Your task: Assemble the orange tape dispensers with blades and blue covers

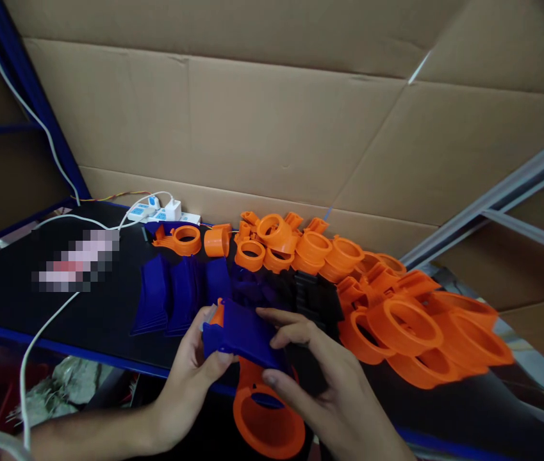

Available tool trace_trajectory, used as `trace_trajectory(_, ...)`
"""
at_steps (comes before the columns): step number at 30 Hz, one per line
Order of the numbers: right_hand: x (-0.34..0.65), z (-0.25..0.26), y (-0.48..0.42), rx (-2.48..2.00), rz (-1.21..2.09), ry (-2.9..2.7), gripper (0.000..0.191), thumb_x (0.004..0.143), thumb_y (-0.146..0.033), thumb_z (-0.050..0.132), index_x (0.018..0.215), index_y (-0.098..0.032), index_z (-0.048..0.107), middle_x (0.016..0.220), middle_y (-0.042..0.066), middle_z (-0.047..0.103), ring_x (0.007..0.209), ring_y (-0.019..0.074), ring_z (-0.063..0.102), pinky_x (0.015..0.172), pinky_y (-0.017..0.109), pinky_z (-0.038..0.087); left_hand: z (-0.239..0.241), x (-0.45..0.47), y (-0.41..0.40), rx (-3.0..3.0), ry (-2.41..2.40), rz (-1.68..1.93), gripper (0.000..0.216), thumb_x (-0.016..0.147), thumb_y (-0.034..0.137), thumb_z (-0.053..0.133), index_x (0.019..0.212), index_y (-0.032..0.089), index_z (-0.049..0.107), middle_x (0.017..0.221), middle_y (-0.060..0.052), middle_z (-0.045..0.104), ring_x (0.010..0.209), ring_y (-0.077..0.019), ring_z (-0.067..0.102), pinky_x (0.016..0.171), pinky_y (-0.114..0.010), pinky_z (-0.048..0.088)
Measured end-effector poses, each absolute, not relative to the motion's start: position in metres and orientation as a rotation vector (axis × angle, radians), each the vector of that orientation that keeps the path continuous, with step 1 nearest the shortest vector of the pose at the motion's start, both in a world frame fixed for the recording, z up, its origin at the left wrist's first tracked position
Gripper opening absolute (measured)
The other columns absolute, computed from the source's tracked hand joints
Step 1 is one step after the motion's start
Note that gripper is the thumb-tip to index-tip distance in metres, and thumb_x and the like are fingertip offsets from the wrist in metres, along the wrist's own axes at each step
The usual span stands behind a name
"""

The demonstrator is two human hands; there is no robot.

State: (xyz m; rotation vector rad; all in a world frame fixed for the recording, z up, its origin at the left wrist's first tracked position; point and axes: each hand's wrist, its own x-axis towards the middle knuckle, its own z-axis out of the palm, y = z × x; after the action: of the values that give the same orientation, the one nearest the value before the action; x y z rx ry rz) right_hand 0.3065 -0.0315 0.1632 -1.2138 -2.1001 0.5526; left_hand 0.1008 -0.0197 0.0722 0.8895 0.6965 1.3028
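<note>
Both hands hold one assembly at the near edge of the black table [108, 314]: a blue curved plastic piece [240, 333] sitting on an orange ring part [268, 419]. My left hand [189, 371] grips the blue piece from its left side, thumb under its lower edge. My right hand [320, 378] pinches the blue piece's right side, fingers on top and thumb below against the orange ring. Both hands are closed on it.
Stacks of blue curved pieces [166, 294] lie just beyond the hands. A large pile of orange ring parts [396, 314] spreads from the middle to the right, with black parts [314, 298] among them. A white power strip [156, 211] and cables lie at the back left. Cardboard walls stand behind.
</note>
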Motion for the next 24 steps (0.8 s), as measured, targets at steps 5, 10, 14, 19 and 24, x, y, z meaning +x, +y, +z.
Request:
trace_trajectory(5,0.313,0.164,-0.03,-1.234,0.464,-2.135,0.035,0.091,-0.035,0.068,0.124,-0.036,0.057,0.14,0.003,0.056,0.128,0.0213,0.057,0.104,0.035,0.051,0.082,0.098,-0.017,0.932,0.708,1.345,0.039,0.088,0.042,0.068,0.123,0.026,0.058,0.113,-0.004,0.063,0.103,-0.0201,0.058,0.094,-0.028,0.047)
trace_trajectory(10,0.31,0.166,-0.032,-1.232,0.484,-2.095,0.03,0.091,-0.035,0.068,0.12,-0.035,0.061,0.135,0.003,0.06,0.122,0.0217,0.061,0.102,0.034,0.052,0.087,0.098,-0.016,0.976,0.679,1.359,0.03,0.088,0.039,0.07,0.112,0.023,0.06,0.1,-0.002,0.06,0.09,-0.0158,0.057,0.084,-0.025,0.049)
trace_trajectory(14,0.305,0.167,-0.031,-1.25,0.553,-2.03,0.028,0.09,-0.035,0.069,0.118,-0.035,0.062,0.132,0.001,0.061,0.121,0.0201,0.061,0.101,0.031,0.05,0.085,0.101,-0.015,0.955,0.683,1.358,0.029,0.087,0.037,0.071,0.108,0.022,0.058,0.1,-0.003,0.061,0.09,-0.0163,0.058,0.085,-0.027,0.051)
trace_trajectory(19,0.308,0.165,-0.032,-1.257,0.663,-1.993,0.029,0.089,-0.037,0.07,0.116,-0.038,0.063,0.13,-0.002,0.062,0.122,0.02,0.06,0.102,0.031,0.047,0.087,0.102,-0.019,0.946,0.645,1.336,0.034,0.083,0.03,0.076,0.109,0.024,0.054,0.093,0.0,0.062,0.081,-0.0137,0.06,0.078,-0.025,0.052)
trace_trajectory(24,0.31,0.165,-0.031,-1.271,0.737,-1.96,0.029,0.088,-0.038,0.071,0.115,-0.038,0.064,0.128,-0.001,0.064,0.122,0.0213,0.059,0.102,0.033,0.046,0.097,0.102,-0.021,0.937,0.673,1.322,0.043,0.081,0.026,0.077,0.115,0.025,0.051,0.096,0.0,0.063,0.085,-0.0144,0.062,0.081,-0.027,0.052)
